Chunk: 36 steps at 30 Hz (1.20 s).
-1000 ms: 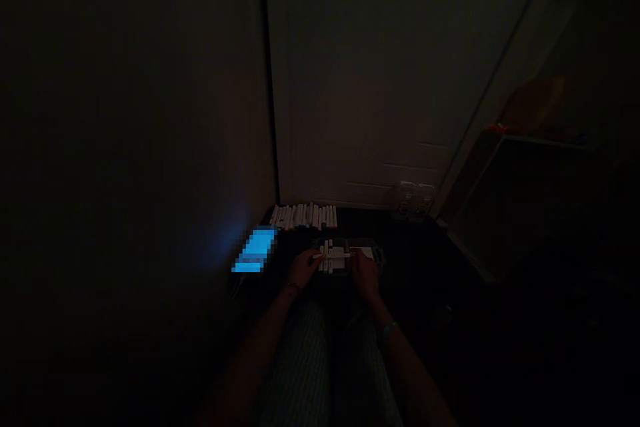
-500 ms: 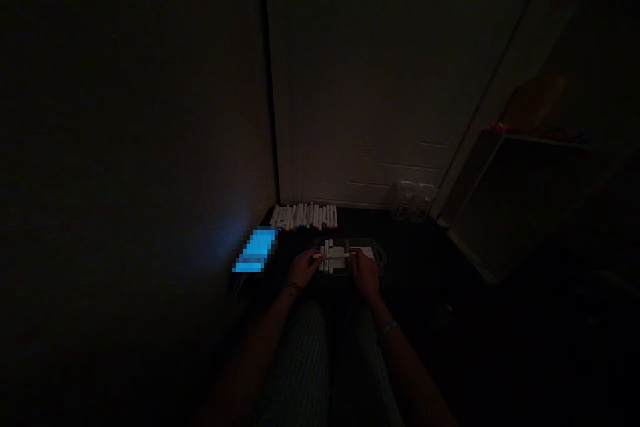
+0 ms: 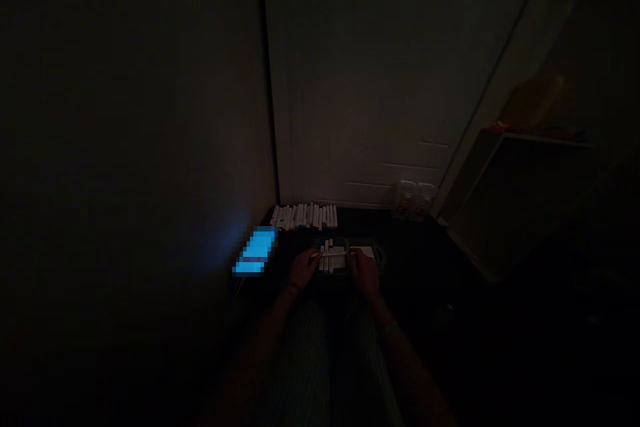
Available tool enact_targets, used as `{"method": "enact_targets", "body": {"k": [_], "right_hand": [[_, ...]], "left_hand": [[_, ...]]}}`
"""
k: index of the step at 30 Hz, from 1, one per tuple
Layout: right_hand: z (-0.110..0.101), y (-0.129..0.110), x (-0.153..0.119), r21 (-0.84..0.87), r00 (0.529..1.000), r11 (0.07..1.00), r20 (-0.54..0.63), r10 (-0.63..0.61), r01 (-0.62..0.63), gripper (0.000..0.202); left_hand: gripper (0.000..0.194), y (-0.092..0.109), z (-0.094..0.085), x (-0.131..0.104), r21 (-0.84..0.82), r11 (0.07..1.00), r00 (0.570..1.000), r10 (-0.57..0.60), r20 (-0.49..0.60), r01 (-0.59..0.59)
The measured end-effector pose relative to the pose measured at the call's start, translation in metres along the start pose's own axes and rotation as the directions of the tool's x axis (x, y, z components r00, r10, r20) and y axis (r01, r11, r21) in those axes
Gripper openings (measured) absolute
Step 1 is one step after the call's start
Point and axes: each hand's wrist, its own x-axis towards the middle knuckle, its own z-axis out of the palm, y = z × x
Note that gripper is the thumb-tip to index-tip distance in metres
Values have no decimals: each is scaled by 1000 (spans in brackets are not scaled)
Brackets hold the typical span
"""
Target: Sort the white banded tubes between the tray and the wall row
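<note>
In dim light, a white marker [image 3: 336,254] lies sideways between my two hands, above an open clear plastic case [image 3: 383,259]. My left hand [image 3: 303,269] is closed on its left end. The fingers of my right hand [image 3: 365,271] pinch its right end. Under the held marker, several white markers [image 3: 327,264] stand side by side in the left half of the case. A white sheet or card [image 3: 363,251] shows in the right half, partly covered by my right hand.
A row of white markers [image 3: 304,216] lies along the wall at the back left. A glowing blue screen [image 3: 256,251], blurred out, leans at the left. Two clear packages [image 3: 415,200] stand at the back right. Farther right is a shelf unit [image 3: 480,193].
Both hands and the held marker stay almost in place, the marker tilting very slightly. The picture has become a little darker.
</note>
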Motion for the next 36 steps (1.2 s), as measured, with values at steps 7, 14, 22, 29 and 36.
{"method": "enact_targets", "body": {"k": [7, 14, 22, 29, 36], "right_hand": [[0, 0, 0, 32, 1000, 999, 23, 21, -22, 34], [0, 0, 2, 54, 999, 998, 23, 23, -25, 35], [1, 2, 1, 43, 1000, 999, -4, 23, -23, 36], [-3, 0, 1, 15, 999, 1000, 28, 18, -19, 35], [-3, -3, 1, 2, 999, 1000, 45, 23, -23, 34]], "left_hand": [[35, -1, -1, 0, -38, 999, 1000, -9, 17, 9], [37, -4, 1, 1, -59, 998, 1000, -20, -8, 19], [41, 5, -4, -1, -53, 997, 998, -59, 29, 61], [41, 10, -6, -1, -72, 996, 998, -48, 36, 50], [42, 6, -4, 0, -46, 998, 998, -47, 39, 49]]}}
